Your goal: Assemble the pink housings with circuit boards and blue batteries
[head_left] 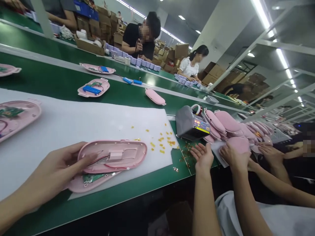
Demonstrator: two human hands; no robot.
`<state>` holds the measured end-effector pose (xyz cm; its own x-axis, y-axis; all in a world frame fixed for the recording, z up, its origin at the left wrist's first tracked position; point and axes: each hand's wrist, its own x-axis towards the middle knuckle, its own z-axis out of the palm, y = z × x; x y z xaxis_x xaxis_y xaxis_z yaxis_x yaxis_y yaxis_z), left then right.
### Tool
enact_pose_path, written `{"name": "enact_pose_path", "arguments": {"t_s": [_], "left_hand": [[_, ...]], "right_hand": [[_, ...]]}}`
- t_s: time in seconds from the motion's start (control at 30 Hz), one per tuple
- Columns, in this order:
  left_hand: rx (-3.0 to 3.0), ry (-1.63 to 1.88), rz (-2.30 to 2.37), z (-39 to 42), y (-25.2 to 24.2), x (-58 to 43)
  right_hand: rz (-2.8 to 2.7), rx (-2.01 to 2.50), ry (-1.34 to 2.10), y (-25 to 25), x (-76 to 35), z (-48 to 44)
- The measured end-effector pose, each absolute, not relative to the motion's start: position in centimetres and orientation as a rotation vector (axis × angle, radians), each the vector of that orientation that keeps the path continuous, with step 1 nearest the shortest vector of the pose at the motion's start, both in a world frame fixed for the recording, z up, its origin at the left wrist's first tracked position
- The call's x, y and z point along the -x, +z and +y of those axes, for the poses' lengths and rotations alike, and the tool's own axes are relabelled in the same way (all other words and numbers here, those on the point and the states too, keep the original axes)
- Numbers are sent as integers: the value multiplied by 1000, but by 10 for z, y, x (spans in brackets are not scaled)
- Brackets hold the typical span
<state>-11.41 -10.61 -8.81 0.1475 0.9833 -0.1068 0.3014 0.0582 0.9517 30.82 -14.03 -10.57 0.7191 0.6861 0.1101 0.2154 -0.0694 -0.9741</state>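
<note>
One pink shell (112,156) lies open, wires bare — the left hand (52,172) clasps its end, fingers curled — board half (91,179) beneath, unjoined.

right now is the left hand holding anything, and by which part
The left hand holds the pink shell by its left end, with the thumb laid across the inside of the rim.

Bright, even light from tubes (264,16) at 1 o'clock, glare on belt (147,80) at 12, left hand (56,173) stretched at 8.
</note>
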Motion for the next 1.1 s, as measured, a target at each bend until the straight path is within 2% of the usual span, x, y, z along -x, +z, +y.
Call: {"name": "enact_pose_path", "arguments": {"t_s": [0.17,0.43,0.57,0.67,0.83,0.93,1.1], "left_hand": [[-1332,726,1509,-111,-83,105],[-1357,749,1459,-107,-85,110],[-1432,789,1317,-101,-95,116],[-1451,864,1240,-101,-99,115],[-1289,931,1008,-101,-101,114],[-1248,995,941,-103,-102,116],[-1242,1012,884,-105,-110,118]], "right_hand": [[-898,1622,639,-111,-334,-118],[-926,1577,465,-107,-328,-130],[-954,1495,438,-91,-266,-163],[-1399,1313,508,-68,-191,-161],[-2331,1110,436,-49,-92,-103],[-2547,1069,383,-57,-72,-78],[-2638,1092,62,-66,-67,-81]]}}
